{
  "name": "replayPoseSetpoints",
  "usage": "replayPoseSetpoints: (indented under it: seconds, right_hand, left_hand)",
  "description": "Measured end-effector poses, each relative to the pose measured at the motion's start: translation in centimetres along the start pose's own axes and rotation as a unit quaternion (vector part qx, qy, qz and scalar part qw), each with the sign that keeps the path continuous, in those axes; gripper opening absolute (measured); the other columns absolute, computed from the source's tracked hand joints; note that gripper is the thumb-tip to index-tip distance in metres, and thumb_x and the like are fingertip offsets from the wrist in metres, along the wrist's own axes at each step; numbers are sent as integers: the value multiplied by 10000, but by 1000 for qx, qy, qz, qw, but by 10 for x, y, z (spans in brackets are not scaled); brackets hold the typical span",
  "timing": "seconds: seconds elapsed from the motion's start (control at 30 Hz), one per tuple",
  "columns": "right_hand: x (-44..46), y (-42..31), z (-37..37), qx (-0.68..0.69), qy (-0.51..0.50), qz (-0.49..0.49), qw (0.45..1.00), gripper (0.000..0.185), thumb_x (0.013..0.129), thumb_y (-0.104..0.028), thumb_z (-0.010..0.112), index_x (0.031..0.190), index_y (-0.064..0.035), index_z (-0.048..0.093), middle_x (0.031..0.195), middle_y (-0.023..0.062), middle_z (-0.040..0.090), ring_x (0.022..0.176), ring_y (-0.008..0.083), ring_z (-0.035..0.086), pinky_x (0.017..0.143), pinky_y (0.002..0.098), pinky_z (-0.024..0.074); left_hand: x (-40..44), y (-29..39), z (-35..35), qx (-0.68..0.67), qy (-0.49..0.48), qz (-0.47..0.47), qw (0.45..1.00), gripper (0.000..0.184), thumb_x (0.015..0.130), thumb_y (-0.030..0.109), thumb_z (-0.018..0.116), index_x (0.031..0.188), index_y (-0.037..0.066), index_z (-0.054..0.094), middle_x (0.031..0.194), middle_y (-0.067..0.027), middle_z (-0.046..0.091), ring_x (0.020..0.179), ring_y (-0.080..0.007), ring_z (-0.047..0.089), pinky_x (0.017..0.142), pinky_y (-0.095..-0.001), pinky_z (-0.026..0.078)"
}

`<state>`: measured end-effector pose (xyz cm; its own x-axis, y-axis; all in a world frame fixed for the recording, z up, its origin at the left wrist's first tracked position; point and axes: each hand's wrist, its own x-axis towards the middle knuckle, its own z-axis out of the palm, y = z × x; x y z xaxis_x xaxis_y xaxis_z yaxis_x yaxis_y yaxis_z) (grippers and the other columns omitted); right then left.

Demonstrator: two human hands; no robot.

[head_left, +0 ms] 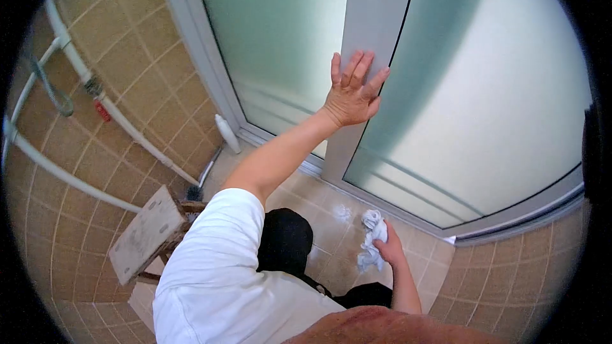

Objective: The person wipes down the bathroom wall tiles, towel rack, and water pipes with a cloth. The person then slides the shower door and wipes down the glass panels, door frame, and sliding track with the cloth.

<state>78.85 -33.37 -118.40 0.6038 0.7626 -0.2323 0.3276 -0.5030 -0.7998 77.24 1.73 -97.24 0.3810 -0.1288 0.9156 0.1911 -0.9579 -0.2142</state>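
Note:
My left hand [354,92] lies with spread fingers against the grey metal frame [376,6] of a sliding door with frosted glass [472,108]. Low down at the right, my right hand [390,247] is closed around a crumpled white cloth [371,242]. The cloth hangs in loose folds above the tiled floor, near the foot of the door. Whether it touches the floor I cannot tell.
A worn wooden stool [145,234] stands at my left. White pipes [137,124] with a red valve handle [102,111] run along the brown tiled wall. A white bottle [227,134] and a dark-bristled brush [194,192] stand in the corner by the door.

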Motion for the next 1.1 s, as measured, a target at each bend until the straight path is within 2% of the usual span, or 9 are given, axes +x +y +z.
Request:
replayPoseSetpoints:
  seconds: [0.03, 0.13, 0.33, 0.47, 0.67, 0.83, 0.93, 1.0, 1.1]
  right_hand:
    - [-14, 4, -6, 5, -1, -23, 1000, 740, 655, -121, 646, 1335, -45, 364, 1206, 201, 533, 1117, 302, 524, 941, 354, 401]
    - [-18, 12, -20, 1, 21, 16, 1000, 738, 653, -103, 640, 1336, -45, 365, 1198, 199, 540, 1106, 304, 533, 932, 353, 410]
    - [-24, -1, -23, 29, 44, 52, 997, 746, 657, -102, 658, 1339, -43, 361, 1210, 212, 532, 1117, 319, 527, 949, 362, 403]
    - [-25, -5, -18, 28, 44, 43, 998, 756, 654, -103, 657, 1344, -41, 354, 1217, 207, 525, 1120, 307, 524, 949, 352, 402]
    - [-27, 2, -14, 34, 28, 51, 998, 767, 652, -89, 656, 1350, -37, 343, 1220, 205, 522, 1114, 296, 524, 940, 340, 407]
    - [-18, 27, -15, 10, 25, 28, 999, 768, 654, -60, 649, 1354, -35, 336, 1209, 194, 533, 1100, 283, 535, 929, 331, 416]
    - [-15, 30, -16, 21, 15, 41, 999, 770, 649, -88, 648, 1348, -9, 337, 1237, 228, 503, 1136, 323, 508, 967, 356, 390]
    - [-12, 35, -16, 47, 1, 36, 998, 765, 650, -79, 644, 1347, -3, 338, 1242, 230, 498, 1137, 327, 505, 967, 353, 390]
    - [-13, 29, -22, 27, -8, 20, 999, 758, 653, -75, 641, 1345, -1, 341, 1243, 233, 495, 1139, 327, 504, 968, 349, 389]
  left_hand:
    - [9, 10, -18, 6, 3, 7, 1000, 679, 716, 292, 595, 1344, 177, 365, 1434, -201, 209, 1358, -350, 138, 1069, -564, 20]
    - [1, -5, -16, 5, -10, -16, 1000, 703, 698, 277, 622, 1342, 173, 360, 1437, -202, 200, 1348, -359, 156, 1065, -569, 32]
    - [-17, -71, -33, 5, -4, -26, 1000, 741, 696, 261, 640, 1363, 166, 332, 1455, -191, 178, 1347, -374, 161, 1056, -571, 86]
    - [-23, -107, -48, 23, 0, -26, 999, 780, 702, 276, 638, 1394, 204, 286, 1470, -172, 165, 1347, -354, 178, 1050, -577, 106]
    - [-33, -143, -74, 53, -50, -34, 997, 817, 725, 262, 655, 1414, 189, 221, 1472, -172, 142, 1340, -374, 182, 1041, -581, 135]
    - [-42, -164, -84, 105, -84, -61, 989, 787, 760, 239, 641, 1413, 156, 211, 1469, -173, 149, 1352, -357, 170, 1066, -508, 172]
    - [-47, -175, -86, 119, -97, -94, 984, 754, 787, 216, 624, 1412, 131, 211, 1470, -172, 152, 1356, -344, 170, 1071, -461, 206]
    - [-47, -181, -87, 133, -134, -159, 969, 714, 811, 185, 599, 1410, 111, 218, 1475, -158, 150, 1357, -334, 171, 1073, -437, 225]
    - [-50, -193, -93, 151, -152, -201, 956, 678, 831, 162, 572, 1411, 104, 225, 1477, -144, 158, 1353, -325, 187, 1075, -429, 237]
